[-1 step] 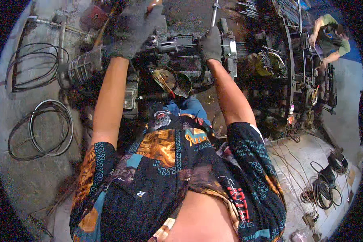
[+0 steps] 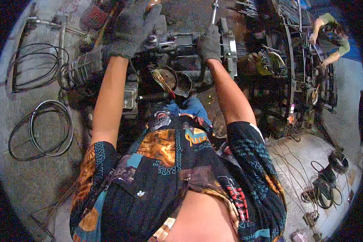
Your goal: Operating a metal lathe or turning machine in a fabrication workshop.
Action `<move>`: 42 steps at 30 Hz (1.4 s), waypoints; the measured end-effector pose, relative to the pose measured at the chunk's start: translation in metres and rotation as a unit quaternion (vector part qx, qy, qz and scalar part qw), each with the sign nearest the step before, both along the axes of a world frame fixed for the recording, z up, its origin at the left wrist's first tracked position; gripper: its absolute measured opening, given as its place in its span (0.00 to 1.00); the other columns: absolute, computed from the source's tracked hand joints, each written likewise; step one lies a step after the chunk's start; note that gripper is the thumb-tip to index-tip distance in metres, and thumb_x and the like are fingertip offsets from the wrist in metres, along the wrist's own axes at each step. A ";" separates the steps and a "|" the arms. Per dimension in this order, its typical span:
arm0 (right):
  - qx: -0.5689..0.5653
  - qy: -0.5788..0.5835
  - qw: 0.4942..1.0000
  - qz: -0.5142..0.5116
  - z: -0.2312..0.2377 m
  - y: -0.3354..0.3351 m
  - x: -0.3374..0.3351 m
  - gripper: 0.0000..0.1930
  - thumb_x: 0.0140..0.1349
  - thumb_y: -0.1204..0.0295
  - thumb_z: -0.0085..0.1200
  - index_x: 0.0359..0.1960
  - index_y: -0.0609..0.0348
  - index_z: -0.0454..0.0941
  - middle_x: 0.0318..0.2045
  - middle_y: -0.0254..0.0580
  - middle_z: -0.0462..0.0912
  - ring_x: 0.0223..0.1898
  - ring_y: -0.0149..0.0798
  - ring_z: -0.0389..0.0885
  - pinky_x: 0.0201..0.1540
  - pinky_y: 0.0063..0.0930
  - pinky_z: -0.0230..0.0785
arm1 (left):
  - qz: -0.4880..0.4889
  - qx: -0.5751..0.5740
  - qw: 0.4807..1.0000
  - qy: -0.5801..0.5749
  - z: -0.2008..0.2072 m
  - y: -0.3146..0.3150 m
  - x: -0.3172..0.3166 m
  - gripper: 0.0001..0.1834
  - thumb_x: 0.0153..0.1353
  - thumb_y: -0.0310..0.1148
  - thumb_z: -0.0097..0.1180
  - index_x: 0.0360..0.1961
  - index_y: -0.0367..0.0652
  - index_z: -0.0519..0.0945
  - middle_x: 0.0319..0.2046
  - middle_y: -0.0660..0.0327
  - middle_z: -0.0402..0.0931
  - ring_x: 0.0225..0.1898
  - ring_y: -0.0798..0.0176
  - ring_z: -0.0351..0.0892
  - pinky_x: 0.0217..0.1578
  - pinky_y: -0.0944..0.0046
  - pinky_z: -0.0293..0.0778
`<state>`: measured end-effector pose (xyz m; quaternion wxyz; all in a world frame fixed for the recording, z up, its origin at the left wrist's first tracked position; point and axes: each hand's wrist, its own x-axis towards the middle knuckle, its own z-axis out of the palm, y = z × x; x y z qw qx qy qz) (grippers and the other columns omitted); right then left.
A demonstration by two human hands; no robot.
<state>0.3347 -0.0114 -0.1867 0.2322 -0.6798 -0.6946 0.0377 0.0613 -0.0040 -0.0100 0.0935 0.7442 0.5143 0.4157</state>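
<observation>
Both my hands wear dark grey knit gloves and reach over a greasy metal machine [image 2: 185, 42]. My left hand [image 2: 129, 34] is above its left part, fingers stretched toward the top edge and apart, with an orange-tan spot at the fingertips. Whether it touches the metal there I cannot tell. On the machine's right side, my right hand [image 2: 209, 45] is closed on a shiny metal rod [image 2: 215, 14] that sticks up past the fingers. Below and between the hands are a round pan [image 2: 184, 84] and a brush-like tool with a red tip [image 2: 165, 85].
A ribbed motor housing [image 2: 82, 68] is left of the machine. Black hose coils [image 2: 36, 66] and a ring-shaped coil [image 2: 50, 127] lie on the left floor. At right, a co-worker [image 2: 330, 40] bends over a long metal frame [image 2: 290, 60]. Cables [image 2: 326, 187] lie at lower right.
My left hand, smeared by motion before, shows more sharply and sits in nearly the same place. My right hand keeps its hold on the rod.
</observation>
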 end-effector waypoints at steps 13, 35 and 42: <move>-0.002 0.054 0.996 0.070 -0.015 -0.003 -0.021 0.31 0.60 0.74 0.53 0.64 0.74 0.59 0.68 0.74 0.56 0.72 0.69 0.53 0.74 0.48 0.52 | 0.017 0.073 0.995 0.059 0.006 -0.012 -0.023 0.17 0.66 0.31 0.53 0.53 0.34 0.79 0.52 0.42 0.79 0.57 0.40 0.77 0.61 0.49 0.71; -0.023 0.035 0.998 0.043 -0.026 0.003 -0.024 0.33 0.62 0.73 0.52 0.68 0.73 0.57 0.69 0.74 0.57 0.73 0.65 0.53 0.75 0.46 0.47 | 0.036 0.124 0.989 0.074 -0.016 -0.005 -0.015 0.14 0.67 0.32 0.53 0.50 0.38 0.82 0.50 0.47 0.81 0.56 0.44 0.78 0.60 0.51 0.72; -0.013 0.073 0.996 0.040 -0.031 0.002 -0.010 0.29 0.63 0.72 0.50 0.66 0.71 0.61 0.67 0.70 0.62 0.71 0.64 0.57 0.74 0.48 0.50 | -0.012 0.142 0.988 0.060 -0.023 -0.007 -0.003 0.17 0.64 0.31 0.56 0.54 0.42 0.80 0.52 0.50 0.79 0.58 0.45 0.77 0.61 0.51 0.71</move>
